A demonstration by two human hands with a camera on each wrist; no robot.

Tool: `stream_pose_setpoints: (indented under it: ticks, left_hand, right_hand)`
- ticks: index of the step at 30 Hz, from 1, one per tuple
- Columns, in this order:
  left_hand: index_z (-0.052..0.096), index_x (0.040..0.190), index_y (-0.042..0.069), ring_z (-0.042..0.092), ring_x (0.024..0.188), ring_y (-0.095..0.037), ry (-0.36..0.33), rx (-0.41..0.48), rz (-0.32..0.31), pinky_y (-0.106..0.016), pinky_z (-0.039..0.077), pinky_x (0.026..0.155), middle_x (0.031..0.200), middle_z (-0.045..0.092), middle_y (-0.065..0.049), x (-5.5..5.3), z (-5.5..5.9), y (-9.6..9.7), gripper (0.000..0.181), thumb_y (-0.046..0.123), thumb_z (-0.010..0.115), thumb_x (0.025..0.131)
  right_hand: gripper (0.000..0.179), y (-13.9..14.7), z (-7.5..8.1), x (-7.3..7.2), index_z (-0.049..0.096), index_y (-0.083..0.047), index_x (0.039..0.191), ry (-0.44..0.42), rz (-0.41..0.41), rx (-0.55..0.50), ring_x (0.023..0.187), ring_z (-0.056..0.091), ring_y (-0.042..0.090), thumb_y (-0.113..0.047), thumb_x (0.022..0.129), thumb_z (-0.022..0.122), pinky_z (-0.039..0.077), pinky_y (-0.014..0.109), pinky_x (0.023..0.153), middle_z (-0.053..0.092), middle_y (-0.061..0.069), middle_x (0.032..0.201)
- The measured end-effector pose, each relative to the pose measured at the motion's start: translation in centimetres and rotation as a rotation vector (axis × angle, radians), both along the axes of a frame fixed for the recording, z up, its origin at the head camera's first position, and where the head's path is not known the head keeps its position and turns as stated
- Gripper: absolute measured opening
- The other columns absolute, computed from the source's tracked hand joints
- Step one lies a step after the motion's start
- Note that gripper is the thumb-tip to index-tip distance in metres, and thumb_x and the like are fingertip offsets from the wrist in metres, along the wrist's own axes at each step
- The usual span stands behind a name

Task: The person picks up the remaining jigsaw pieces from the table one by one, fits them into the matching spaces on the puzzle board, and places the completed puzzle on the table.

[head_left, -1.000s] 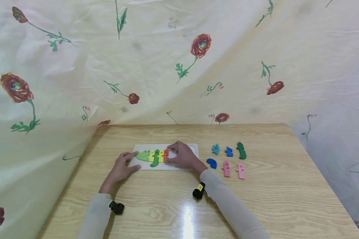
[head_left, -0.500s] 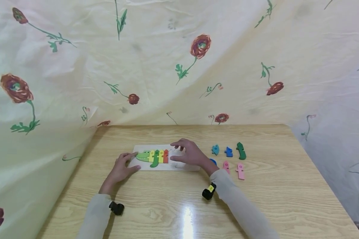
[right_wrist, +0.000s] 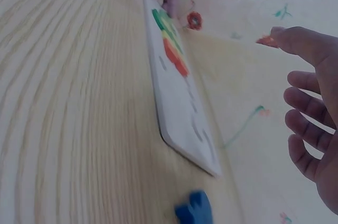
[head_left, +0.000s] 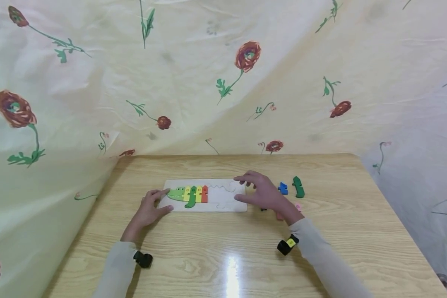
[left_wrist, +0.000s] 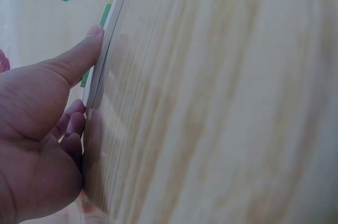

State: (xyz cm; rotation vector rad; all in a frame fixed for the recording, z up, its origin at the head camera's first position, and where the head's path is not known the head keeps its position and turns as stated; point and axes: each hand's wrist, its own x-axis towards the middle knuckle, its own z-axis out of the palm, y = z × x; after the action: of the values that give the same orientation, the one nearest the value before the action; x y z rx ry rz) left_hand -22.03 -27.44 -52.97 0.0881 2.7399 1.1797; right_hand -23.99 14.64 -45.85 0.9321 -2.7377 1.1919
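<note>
Head view: left hand (head_left: 149,209) is resting at the left end of the puzzle board (head_left: 225,198), thumb and forefinger spreading across that end and touching it, no firm grip showing. Right hand (head_left: 262,191) is hovering around the right end, thumb and fingers standing well apart, holding nothing; right wrist view is agreeing. Board is lying flat on the wood tabletop (head_left: 193,248).

Risks, my read:
- Right hand and wrist are spanning loose pieces; a low pass could be knocking one askew.
- Left hand is contacting lightly, so a hard push from the right could be sliding the board.
- Edges are interlocking; a piece going in tilted could be catching on the orange strip (head_left: 205,194) and sitting proud.
- Wrong piece in the next slot could be jamming.

Containers: board is the only holder showing. Left to right it's carrying the crocodile head (head_left: 176,194), a yellow strip (head_left: 187,193), a green strip (head_left: 192,196) extending into a leg, a second yellow strip (head_left: 199,193), then orange. Beyond that, a faint wavy outline is running with nothing lying inside it; can't tell recess depth. Blue piece (head_left: 282,188), dark green piece (head_left: 298,187) and partly hidden pink piece (head_left: 298,206) are lying off-board to the right.
</note>
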Motion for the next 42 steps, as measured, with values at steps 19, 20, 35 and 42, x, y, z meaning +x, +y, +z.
stream_pose_setpoints:
  ticks: [19, 20, 35, 42]
  left_hand:
    - [0.046, 0.155, 0.018, 0.028, 0.14, -0.047, 0.008, -0.005, -0.005, -0.068, 0.029, 0.112, 0.155, 0.03, -0.026, 0.1, 0.1, 0.0, 0.072, 0.036, 0.076, 0.093]
    - [0.046, 0.155, 0.018, 0.028, 0.139, -0.047, 0.008, -0.006, -0.005, -0.069, 0.03, 0.111, 0.155, 0.03, -0.026, 0.1, 0.0, 0.0, 0.072, 0.037, 0.076, 0.093]
    - [0.046, 0.155, 0.018, 0.029, 0.138, -0.046, -0.003, -0.009, 0.004, -0.068, 0.03, 0.111, 0.155, 0.03, -0.025, 0.1, 0.1, 0.1, 0.072, 0.038, 0.076, 0.093]
    - [0.046, 0.155, 0.018, 0.028, 0.139, -0.046, 0.007, -0.001, -0.003, -0.067, 0.03, 0.112, 0.155, 0.03, -0.025, 0.1, 0.1, 0.1, 0.071, 0.034, 0.077, 0.093]
  right_hand:
    - [0.052, 10.8, 0.5, 3.6, 0.07, -0.015, 0.13, 0.096, -0.183, 0.048, 0.089, 0.058, 0.022, -0.03, 0.084, 0.086, 0.052, 0.04, 0.071, 0.063, -0.007, 0.104]
    - [0.052, 11.2, 0.4, 3.8, 0.07, -0.015, 0.131, 0.087, -0.189, 0.043, 0.088, 0.058, 0.024, -0.03, 0.084, 0.086, 0.052, 0.041, 0.07, 0.063, -0.005, 0.103]
    - [0.06, 15.6, -2.6, 5.4, 0.067, -0.008, 0.133, 0.011, -0.26, 0.14, 0.094, 0.057, 0.022, -0.036, 0.084, 0.086, 0.051, 0.033, 0.072, 0.065, 0.005, 0.107]
    - [0.062, 16.6, -3.7, 5.8, 0.068, -0.009, 0.132, 0.009, -0.271, 0.158, 0.092, 0.056, 0.019, -0.038, 0.081, 0.087, 0.05, 0.03, 0.071, 0.064, 0.002, 0.105]
